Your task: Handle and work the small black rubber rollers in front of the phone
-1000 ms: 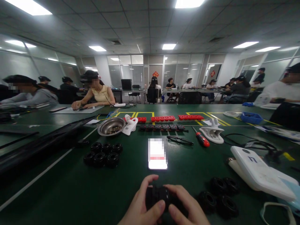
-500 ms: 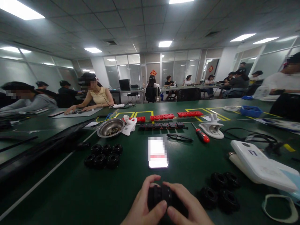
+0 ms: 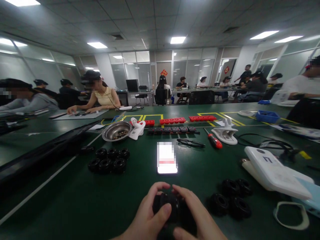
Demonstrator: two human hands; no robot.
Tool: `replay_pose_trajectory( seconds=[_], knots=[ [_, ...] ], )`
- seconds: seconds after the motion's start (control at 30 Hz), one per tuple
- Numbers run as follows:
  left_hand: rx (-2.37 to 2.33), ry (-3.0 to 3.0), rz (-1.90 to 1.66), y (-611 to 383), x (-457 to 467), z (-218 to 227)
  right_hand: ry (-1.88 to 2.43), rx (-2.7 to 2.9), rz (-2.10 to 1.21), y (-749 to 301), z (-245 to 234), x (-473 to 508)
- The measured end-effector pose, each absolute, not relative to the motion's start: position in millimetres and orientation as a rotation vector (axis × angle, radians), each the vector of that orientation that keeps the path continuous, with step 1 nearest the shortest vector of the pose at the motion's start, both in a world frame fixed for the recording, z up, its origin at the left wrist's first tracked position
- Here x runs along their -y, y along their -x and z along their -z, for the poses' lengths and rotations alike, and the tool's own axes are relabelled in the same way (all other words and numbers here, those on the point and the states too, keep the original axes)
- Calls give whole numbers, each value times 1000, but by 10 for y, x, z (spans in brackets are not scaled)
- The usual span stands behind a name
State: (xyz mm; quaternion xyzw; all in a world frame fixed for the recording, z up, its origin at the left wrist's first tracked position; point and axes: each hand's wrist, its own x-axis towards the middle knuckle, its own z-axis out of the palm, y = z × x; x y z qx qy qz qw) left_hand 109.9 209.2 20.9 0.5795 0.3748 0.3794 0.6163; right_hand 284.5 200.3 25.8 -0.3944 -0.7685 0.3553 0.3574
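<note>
Near the front edge of the view, a round black wheel-like part (image 3: 172, 202) sits between my hands. My left hand (image 3: 149, 213) is closed round it, thumb pressed on its near face. From the other side my right hand (image 3: 200, 213) curls about it, its thumb lower and apart from the left one. Palms and shadow hide much of the part, and I cannot tell whether it is one piece or two. To the right lie several similar black wheels (image 3: 231, 198); another group of black wheels (image 3: 108, 160) stands in rows on the left.
Beyond my hands lies a lit phone (image 3: 167, 158). Farther back are glasses (image 3: 191, 143), a red-black screwdriver (image 3: 214, 140), a metal bowl (image 3: 117, 130) with small parts, a black strip (image 3: 172, 130) and red blocks (image 3: 172, 120). A white device (image 3: 272, 171) lies right. Other people sit around.
My right thumb has moved down, away from the left thumb. The black part has turned a little in my hands. The whole view has shifted slightly.
</note>
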Motion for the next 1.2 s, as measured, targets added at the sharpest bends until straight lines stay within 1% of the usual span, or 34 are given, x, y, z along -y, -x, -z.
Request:
replay_pose_trajectory(
  seconds=[0.17,0.33,0.57,0.73,0.93,1.07,1.2],
  knots=[
    [-854,-1363,-890,-1076,-2128,-156,977,2001,-859,-2842,-307,-2005],
    [-805,-1222,-858,-1116,-2156,-170,934,2124,-759,-2844,-289,-1981],
    [-876,-1310,-910,-1104,-2107,-153,1041,1918,-897,-2879,-218,-1971],
    [-926,-1390,-897,-1087,-2110,-128,1168,1844,-904,-2843,-295,-1997],
    [-891,-1326,-855,-1095,-2106,-209,985,1946,-745,-2838,-304,-1968],
    [-842,-1254,-870,-1094,-2079,-191,1012,1888,-851,-2845,-247,-1953],
    [-874,-1327,-884,-1087,-2087,-163,1110,1876,-908,-2834,-267,-1979]
  ],
)
